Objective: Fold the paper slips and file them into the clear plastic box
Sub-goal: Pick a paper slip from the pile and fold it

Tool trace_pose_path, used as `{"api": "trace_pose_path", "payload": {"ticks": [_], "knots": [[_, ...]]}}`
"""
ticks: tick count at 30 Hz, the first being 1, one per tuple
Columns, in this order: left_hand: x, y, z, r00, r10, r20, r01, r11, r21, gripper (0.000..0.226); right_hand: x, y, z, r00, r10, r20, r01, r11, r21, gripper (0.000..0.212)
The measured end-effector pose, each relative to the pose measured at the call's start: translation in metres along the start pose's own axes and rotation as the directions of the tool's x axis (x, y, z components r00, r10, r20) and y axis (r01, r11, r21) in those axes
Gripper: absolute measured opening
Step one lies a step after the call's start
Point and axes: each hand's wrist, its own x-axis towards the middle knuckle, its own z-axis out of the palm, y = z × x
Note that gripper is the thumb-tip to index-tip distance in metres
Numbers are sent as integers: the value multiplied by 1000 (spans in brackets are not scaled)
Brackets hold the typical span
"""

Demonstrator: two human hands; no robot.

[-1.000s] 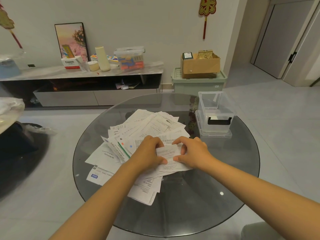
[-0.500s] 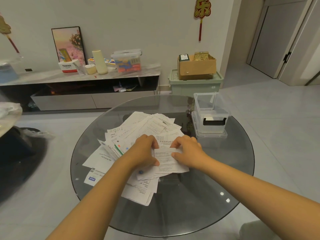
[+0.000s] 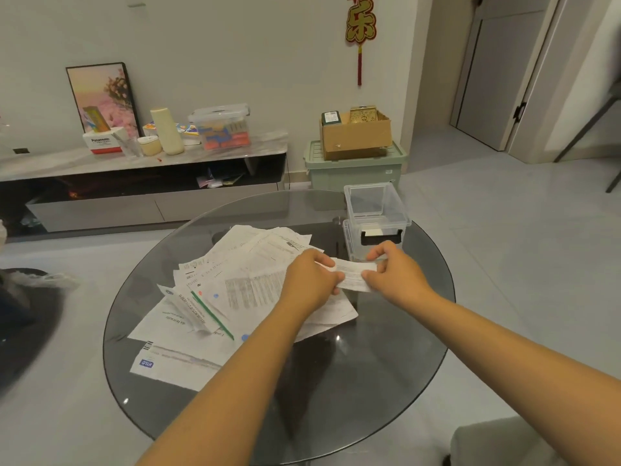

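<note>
- A paper slip [image 3: 353, 276] is being held between both hands, lifted just above the right edge of the paper pile [image 3: 235, 290], just in front of the plastic box
- The left hand [image 3: 311, 280] is pinching the slip's left end, fingers curled round it
- The right hand [image 3: 395, 272] is pinching the slip's right end between thumb and curled fingers
- The slip is showing printed lines and seems to be doubled over, though the fold itself is hard to make out
- The clear plastic box [image 3: 376, 210] is sitting open at about 1 o'clock on the round glass table [image 3: 369, 381], with a pale scrap showing behind its dark front handle
- The paper pile is spreading from the table's centre out toward 9 o'clock, sheets overlapping at loose angles
- A low cabinet [image 3: 141, 183] is standing against the wall at 11 o'clock beyond the table
- A cardboard box [image 3: 356, 136] is resting on a green storage bin [image 3: 356, 169] at 12 o'clock
</note>
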Motion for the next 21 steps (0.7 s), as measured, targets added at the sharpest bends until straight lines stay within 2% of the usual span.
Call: {"api": "trace_pose_path", "payload": {"ticks": [2, 5, 7, 10, 15, 21], "knots": [[3, 1, 17, 999, 49, -23, -47, 997, 58, 18, 1, 8, -1, 999, -4, -32, 2, 997, -77, 24], [8, -2, 41, 984, 171, 48, -177, 963, 202, 9, 4, 21, -4, 998, -20, -53, 11, 987, -159, 25], [10, -5, 50, 970, 225, 91, -242, 914, 326, 14, 6, 28, -6, 998, -22, -60, 10, 981, -193, 23], [11, -9, 54, 958, 279, 72, -279, 834, 477, 21, 11, 34, -7, 999, -23, -49, 5, 943, -332, 19], [13, -13, 54, 953, 301, 45, -281, 813, 510, 22, 11, 31, -8, 998, -58, -36, 34, 872, -488, 23], [5, -5, 39, 934, 353, -48, -299, 848, 437, 24, 3, 17, -7, 975, -219, -34, 163, 814, -557, 27]]}}
